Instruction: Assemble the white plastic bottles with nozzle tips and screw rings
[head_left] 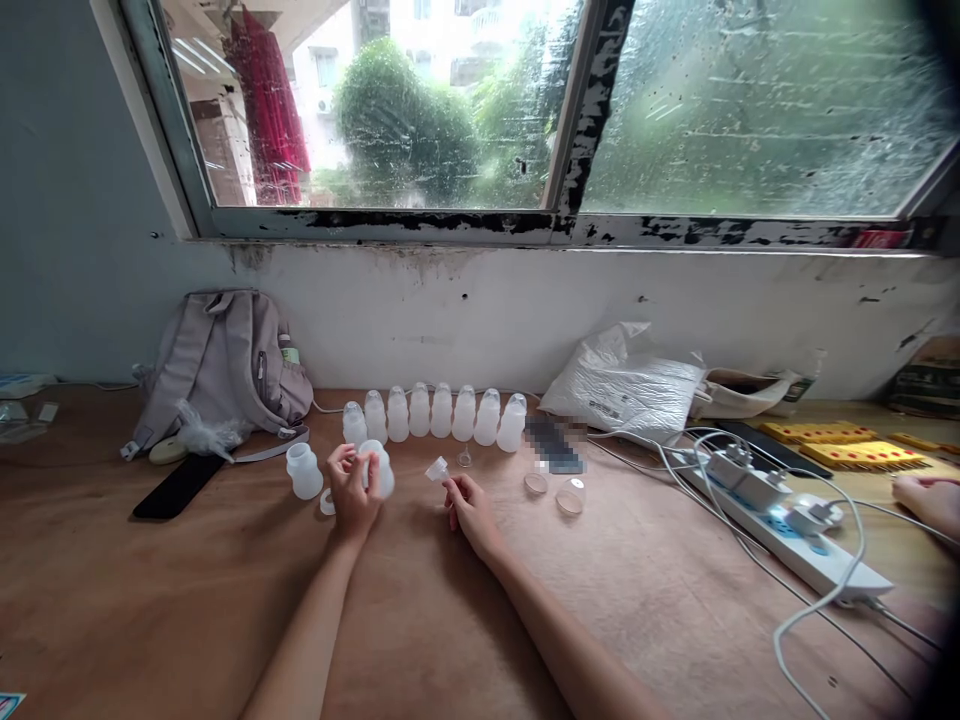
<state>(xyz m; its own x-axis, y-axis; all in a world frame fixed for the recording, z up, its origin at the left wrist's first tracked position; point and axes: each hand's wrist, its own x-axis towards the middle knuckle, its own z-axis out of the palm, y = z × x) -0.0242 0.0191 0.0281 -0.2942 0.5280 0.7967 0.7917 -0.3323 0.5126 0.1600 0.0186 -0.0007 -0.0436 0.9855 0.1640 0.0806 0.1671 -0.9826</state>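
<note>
From my remote post I am viewing a broad brown wooden tabletop [450,640]. Two bare forearms are slanting in from the near edge, converging toward the middle. Beyond them a curved row of translucent white, waisted bottles with clear domed tops [441,412] is standing upright near the wall.

Left hand [355,485]: knuckles are facing up and left, thumb lying to the right. Its fingers are bending around a blurred, translucent white bottle [382,478], holding it in front of the row's left end; I am failing to make out whether its base is touching the table.

Just left, an uncapped translucent white bottle [304,473] is standing upright. Out right, a clear domed cap [570,499] is sitting apart. A small white plastic ring [327,502] is lying beside the left hand.

Right hand [469,507]: it is pointing up and left, thumb and forefinger nearly meeting, pinching a small translucent funnel-shaped piece [436,468].
</note>
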